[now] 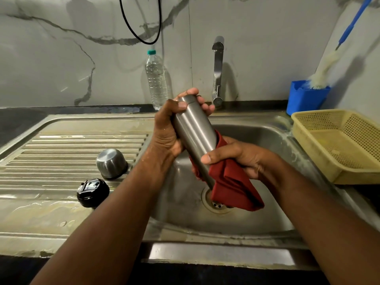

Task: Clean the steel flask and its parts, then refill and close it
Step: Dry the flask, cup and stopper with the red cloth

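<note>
The steel flask [194, 130] is held tilted over the sink basin [257, 138], its far end pointing up and away. My left hand [166, 130] grips its upper part. My right hand [236, 156] wraps a red cloth [232, 184] around the flask's lower end, which the cloth hides. On the ribbed drainboard [61, 159] to the left stand the steel cup-lid [111, 163], upside down, and the black stopper [92, 192] in front of it.
The tap [217, 70] stands behind the basin, with no water running. A clear plastic water bottle [156, 79] stands against the marble wall. A blue holder [307, 97] with a brush and a yellow perforated basket [337, 145] sit to the right.
</note>
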`<action>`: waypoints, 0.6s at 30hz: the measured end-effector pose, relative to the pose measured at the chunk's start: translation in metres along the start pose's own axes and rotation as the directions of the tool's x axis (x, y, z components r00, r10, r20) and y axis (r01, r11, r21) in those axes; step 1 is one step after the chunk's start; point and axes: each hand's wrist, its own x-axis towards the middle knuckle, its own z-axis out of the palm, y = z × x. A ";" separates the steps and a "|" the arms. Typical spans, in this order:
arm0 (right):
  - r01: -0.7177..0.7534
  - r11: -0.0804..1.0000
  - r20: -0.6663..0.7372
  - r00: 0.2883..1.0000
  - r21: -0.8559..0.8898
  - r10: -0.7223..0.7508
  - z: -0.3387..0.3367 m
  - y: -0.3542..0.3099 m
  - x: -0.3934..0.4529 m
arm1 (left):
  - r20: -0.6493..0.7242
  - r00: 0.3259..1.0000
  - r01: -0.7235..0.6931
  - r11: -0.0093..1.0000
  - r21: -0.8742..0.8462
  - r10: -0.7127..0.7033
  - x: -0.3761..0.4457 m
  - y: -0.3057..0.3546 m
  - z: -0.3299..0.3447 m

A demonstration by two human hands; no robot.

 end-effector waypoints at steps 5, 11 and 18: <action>-0.195 0.744 -0.557 0.784 -0.639 -0.274 0.006 0.000 0.017 | -0.449 0.867 0.056 0.851 0.521 0.217 0.007 -0.006 -0.008; -0.540 0.101 -0.506 0.686 -0.836 -0.523 0.007 0.008 0.021 | -0.556 0.762 0.509 0.225 0.831 0.331 0.004 -0.010 -0.023; -0.076 0.772 -0.485 0.816 -0.631 -0.316 -0.012 0.008 0.019 | 0.120 0.928 -0.236 0.307 0.922 0.352 0.002 -0.018 -0.019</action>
